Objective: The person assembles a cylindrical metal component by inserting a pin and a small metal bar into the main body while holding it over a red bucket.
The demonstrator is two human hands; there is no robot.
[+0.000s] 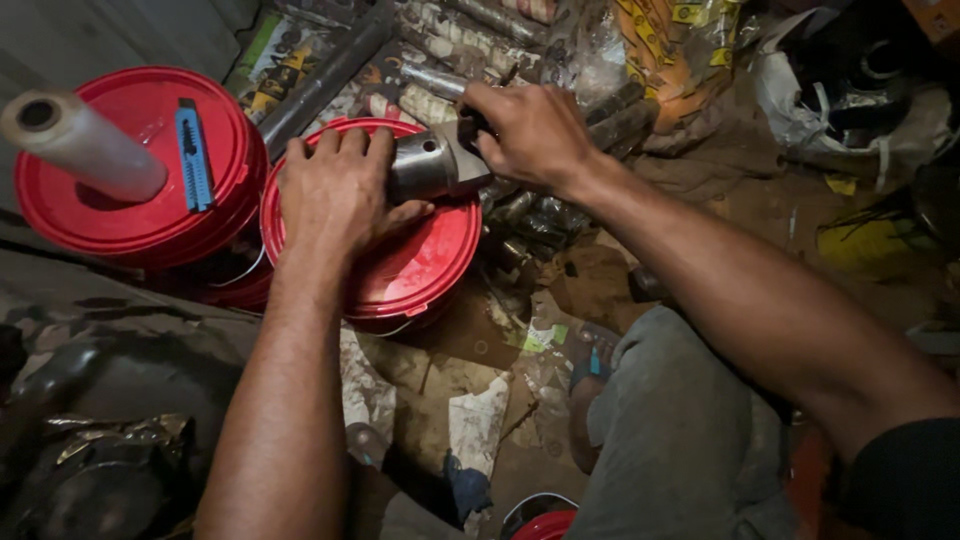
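A grey metal cylindrical part (432, 162) with a round hole in its side lies on the red lid of a bucket (420, 262). My left hand (335, 190) rests palm down on the lid and covers the part's left end. My right hand (530, 130) grips the part's right end from above, fingers curled around it.
A second red-lidded bucket (130, 215) stands to the left, with a blue utility knife (193, 155) and a roll of clear film (85, 145) on it. Wrapped metal rods (450, 45) are piled behind. Rags, paper scraps and my grey-trousered knee (680, 430) fill the dirt floor.
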